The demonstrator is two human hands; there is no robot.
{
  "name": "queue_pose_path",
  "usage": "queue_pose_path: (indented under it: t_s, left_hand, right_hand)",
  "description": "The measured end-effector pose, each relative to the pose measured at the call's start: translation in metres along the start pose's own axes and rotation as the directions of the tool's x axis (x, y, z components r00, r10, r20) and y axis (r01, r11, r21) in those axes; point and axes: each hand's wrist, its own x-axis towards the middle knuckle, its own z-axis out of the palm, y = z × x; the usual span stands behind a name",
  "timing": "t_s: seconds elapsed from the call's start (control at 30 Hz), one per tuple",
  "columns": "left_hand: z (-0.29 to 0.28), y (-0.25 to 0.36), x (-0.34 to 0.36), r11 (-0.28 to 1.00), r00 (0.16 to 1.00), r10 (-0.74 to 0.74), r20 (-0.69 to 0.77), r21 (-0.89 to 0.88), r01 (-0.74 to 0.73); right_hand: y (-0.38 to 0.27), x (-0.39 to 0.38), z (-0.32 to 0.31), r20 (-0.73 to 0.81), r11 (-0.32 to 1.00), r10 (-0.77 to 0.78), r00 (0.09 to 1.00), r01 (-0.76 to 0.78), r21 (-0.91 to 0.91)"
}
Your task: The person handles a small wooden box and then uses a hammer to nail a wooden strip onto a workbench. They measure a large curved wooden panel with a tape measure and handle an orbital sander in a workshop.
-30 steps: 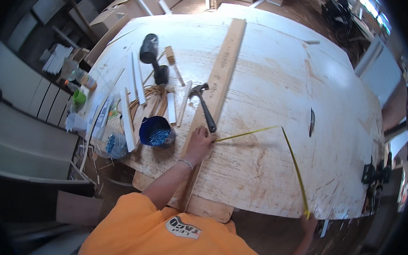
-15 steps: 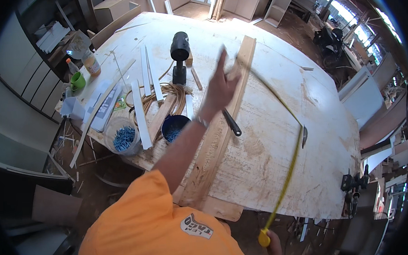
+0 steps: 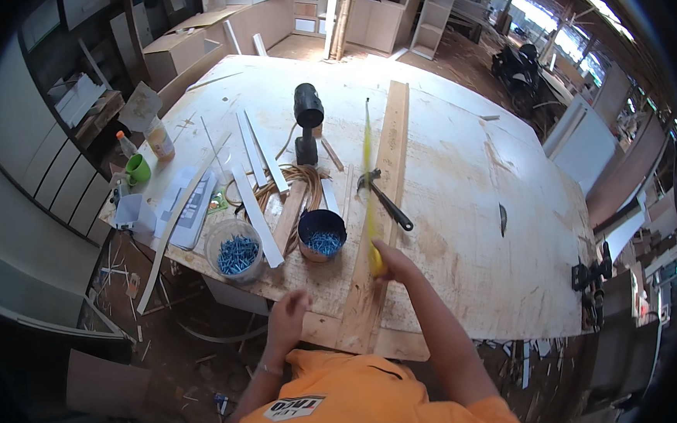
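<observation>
My right hand (image 3: pixel 393 263) is closed around a yellow tape measure (image 3: pixel 376 262) over the near part of a long wooden board (image 3: pixel 391 152). The tape blade (image 3: pixel 368 144) is pulled out and runs away from me, along the board's left side. A claw hammer (image 3: pixel 393 210) with a black handle lies across the board, right beside the blade. My left hand (image 3: pixel 287 317) is near the table's front edge, fingers loosely curled with nothing seen in them. Just beyond it stand a dark tub (image 3: pixel 334 221) and a clear tub (image 3: pixel 254 275), both holding blue screws or plugs.
White strips (image 3: pixel 255 209), a coiled brown cord (image 3: pixel 302 175) and a black power tool (image 3: pixel 308 109) lie on the white table (image 3: pixel 460 173). A green cup (image 3: pixel 138 169) and bottles stand at the left. A curved blade-like piece (image 3: pixel 502 219) lies right; a drill (image 3: pixel 586 275) is by the right edge.
My left hand has come back from the board's far part to the near edge. My right hand has brought the tape measure from the lower right onto the board. The blade now runs straight.
</observation>
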Motion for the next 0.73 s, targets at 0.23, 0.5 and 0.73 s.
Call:
queue_pose_path:
  t_s: [0.23,0.5,0.73]
  left_hand:
    - [-0.032,-0.006,-0.057,0.971,0.946,-0.209,0.249,0.165,0.171]
    - [-0.047,0.026,0.022,0.956,0.934,-0.127,0.333,0.293,0.026]
    - [0.043,0.051,0.041,0.92,0.866,-0.13,0.482,0.384,-0.076]
  right_hand:
    - [0.012,0.07,0.022,-0.339,0.915,-0.401,0.851,0.355,-0.192]
    - [0.114,-0.09,0.016,0.005,0.831,-0.487,0.874,0.465,-0.306]
    - [0.277,-0.228,-0.072,-0.321,0.95,-0.08,0.944,0.17,0.263]
